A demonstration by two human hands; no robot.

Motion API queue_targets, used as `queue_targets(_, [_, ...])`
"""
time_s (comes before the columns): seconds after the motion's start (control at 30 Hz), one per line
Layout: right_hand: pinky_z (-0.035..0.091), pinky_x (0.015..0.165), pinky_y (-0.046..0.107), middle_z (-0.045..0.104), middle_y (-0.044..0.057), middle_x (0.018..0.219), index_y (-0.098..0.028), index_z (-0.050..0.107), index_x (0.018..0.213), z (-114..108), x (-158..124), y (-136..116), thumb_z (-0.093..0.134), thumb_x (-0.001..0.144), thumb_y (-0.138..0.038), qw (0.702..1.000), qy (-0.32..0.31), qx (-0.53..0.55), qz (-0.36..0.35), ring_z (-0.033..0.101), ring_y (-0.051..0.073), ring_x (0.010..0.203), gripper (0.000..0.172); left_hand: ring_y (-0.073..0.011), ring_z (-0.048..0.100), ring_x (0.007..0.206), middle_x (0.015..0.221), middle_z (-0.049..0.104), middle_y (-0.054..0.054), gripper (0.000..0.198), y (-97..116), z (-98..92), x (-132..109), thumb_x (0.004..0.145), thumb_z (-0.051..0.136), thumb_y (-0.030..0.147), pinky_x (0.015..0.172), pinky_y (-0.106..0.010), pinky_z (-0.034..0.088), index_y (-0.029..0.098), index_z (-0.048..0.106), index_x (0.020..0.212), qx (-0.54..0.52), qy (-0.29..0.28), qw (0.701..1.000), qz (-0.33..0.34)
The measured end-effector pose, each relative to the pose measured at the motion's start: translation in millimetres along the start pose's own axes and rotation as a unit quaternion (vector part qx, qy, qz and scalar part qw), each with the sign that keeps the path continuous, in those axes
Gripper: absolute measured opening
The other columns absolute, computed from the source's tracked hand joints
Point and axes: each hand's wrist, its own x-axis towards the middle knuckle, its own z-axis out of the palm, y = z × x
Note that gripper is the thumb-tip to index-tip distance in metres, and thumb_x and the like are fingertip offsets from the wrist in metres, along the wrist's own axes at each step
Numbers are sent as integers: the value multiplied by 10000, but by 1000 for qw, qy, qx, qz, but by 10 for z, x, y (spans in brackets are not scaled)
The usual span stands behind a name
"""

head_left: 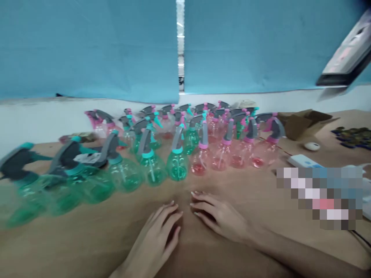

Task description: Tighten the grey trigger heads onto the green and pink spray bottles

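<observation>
My left hand (158, 235) rests on the brown table with its fingers apart and nothing in it. Close beside it, my right hand (218, 216) lies on the table too, fingers stretched toward the left, holding nothing. Beyond the hands stand rows of spray bottles with grey trigger heads. Nearest are a green spray bottle (177, 168) with a teal collar and a pink spray bottle (200, 160) with a pink collar. More green bottles (126, 175) line the left, blurred toward the edge; pink ones (239, 154) stand to the right.
At the right are an open cardboard box (301, 125), a white computer mouse (312, 146), a white box-shaped device (304, 161) and a pile of dark small parts (353, 137). A pixelated patch hides some of that side. Blue sheeting (92, 50) covers the wall behind.
</observation>
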Motion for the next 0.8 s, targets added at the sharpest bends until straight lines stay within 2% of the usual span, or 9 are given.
queue_targets(0.13, [427,1003,350,608,55,1210,-209,598,1121,254,279,-277,443,904,-234,998,-10,20,-54,530,171,1154,268,-205,583,1044,1091,619,-32,270,-87,-276,-317,891,416,159,907,-352,487,256,546,1106,-23,18,999,-36])
queue_targets(0.3, [418,1013,324,604,62,1211,-198,605,1112,565,624,-640,449,893,-212,992,-15,53,-115,525,168,1158,269,-177,613,971,1042,635,-17,306,-253,-536,-676,904,392,158,845,-294,510,263,526,1158,-25,21,996,-82])
queue_targets(0.43, [453,977,338,620,66,1177,-203,616,1083,817,903,-938,450,888,-208,985,-18,76,-155,557,177,1109,256,-188,641,886,971,660,-12,295,-378,-753,-955,892,377,172,777,-313,532,263,567,1099,0,40,991,-126])
queue_targets(0.53, [446,983,342,612,60,1190,-207,615,1084,1006,1107,-1154,452,888,-208,979,-28,104,-174,550,175,1117,255,-202,644,858,940,663,-16,264,-480,-917,-1174,881,395,209,785,-351,524,259,598,1042,-4,50,980,-191])
queue_targets(0.63, [442,984,346,610,58,1196,-212,607,1102,1193,1318,-1357,462,884,-210,973,-33,137,-182,546,174,1122,262,-211,642,866,953,657,-5,214,-667,-1013,-1415,869,453,283,801,-367,510,273,615,1007,-70,89,950,-291])
queue_targets(0.67, [440,985,347,610,59,1195,-212,604,1106,1255,1391,-1422,468,880,-210,971,-34,150,-184,546,173,1123,264,-212,645,843,936,658,2,183,-757,-1026,-1496,848,493,311,794,-368,511,274,626,968,-104,127,932,-325])
queue_targets(0.8, [425,994,330,594,65,1216,-205,577,1148,1484,1685,-1658,477,869,-206,963,-36,189,-189,544,162,1131,296,-213,645,728,867,627,-37,243,-1225,-1053,-1748,860,466,403,678,-373,538,195,560,943,-98,237,877,-406])
